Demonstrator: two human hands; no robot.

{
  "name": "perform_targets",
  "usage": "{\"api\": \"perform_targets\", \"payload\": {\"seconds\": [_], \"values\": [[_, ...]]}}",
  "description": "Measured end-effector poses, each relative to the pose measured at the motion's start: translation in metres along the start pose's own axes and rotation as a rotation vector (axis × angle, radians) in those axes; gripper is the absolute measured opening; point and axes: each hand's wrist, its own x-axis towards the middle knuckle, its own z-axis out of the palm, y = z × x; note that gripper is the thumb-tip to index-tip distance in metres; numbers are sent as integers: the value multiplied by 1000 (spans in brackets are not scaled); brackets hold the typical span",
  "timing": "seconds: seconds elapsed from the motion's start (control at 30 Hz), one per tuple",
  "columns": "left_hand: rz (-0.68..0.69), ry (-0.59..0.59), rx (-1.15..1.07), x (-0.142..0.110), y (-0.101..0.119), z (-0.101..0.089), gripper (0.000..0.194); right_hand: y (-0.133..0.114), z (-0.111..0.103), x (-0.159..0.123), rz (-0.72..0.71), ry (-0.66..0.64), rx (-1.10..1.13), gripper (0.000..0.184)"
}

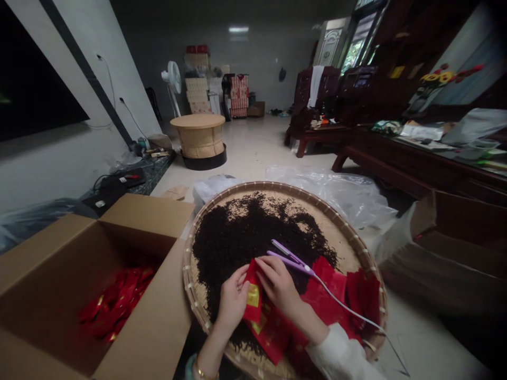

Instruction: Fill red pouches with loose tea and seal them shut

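Observation:
My left hand point(233, 298) holds a red foil sachet point(252, 295) with a gold label upright above a round bamboo tray point(253, 186). My right hand point(279, 285) grips a purple flat-iron heat sealer point(289, 258), whose white cord point(348, 311) trails to the lower right. The sealer's jaws are open, just beside the sachet's top edge. A heap of dark loose tea leaves point(245, 243) covers much of the tray. Several more red sachets point(328, 287) lie on the tray under and right of my hands.
On the left, an open cardboard box point(138, 211) holds several red sachets point(114, 306). Clear plastic sheeting point(328, 192) lies behind the tray. Farther off stand a round wooden stool point(198, 134), a white fan point(173, 79), and dark wooden furniture point(396, 148).

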Motion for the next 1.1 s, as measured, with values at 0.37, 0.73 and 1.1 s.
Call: {"api": "perform_targets", "payload": {"seconds": [0.37,0.73,1.1], "values": [[-3,19,10,-1,-3,2,38,-7,1,-3,66,84,93,34],[74,-30,164,-5,4,2,36,-5,-1,-6,168,-59,-34,13],[-17,-153,379,4,37,-7,21,-10,-27,5,23,-388,181,17]]}}
